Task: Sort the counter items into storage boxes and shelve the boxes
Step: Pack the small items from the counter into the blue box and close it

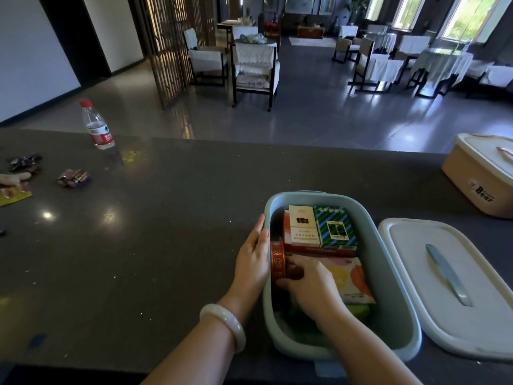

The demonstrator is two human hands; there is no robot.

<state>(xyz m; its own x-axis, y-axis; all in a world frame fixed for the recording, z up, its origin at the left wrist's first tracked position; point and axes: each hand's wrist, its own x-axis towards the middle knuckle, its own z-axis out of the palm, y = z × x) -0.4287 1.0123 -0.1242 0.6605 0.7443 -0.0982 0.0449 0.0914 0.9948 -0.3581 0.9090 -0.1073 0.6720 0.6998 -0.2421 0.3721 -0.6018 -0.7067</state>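
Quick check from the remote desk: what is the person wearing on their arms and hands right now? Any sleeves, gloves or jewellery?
Both forearms are bare in the head view: no sleeves and no gloves show. The left hand has a pale, smooth, rounded bangle around its wrist, whitish and glossy. The right hand and its wrist carry nothing visible: no ring, watch or band. No rings show on the left fingers either.

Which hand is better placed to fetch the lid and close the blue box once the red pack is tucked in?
Right, probably. The lid lies on the counter just right of the blue box, on the right hand's side, though that hand is holding the red pack. The left hand steadies the opposite wall.
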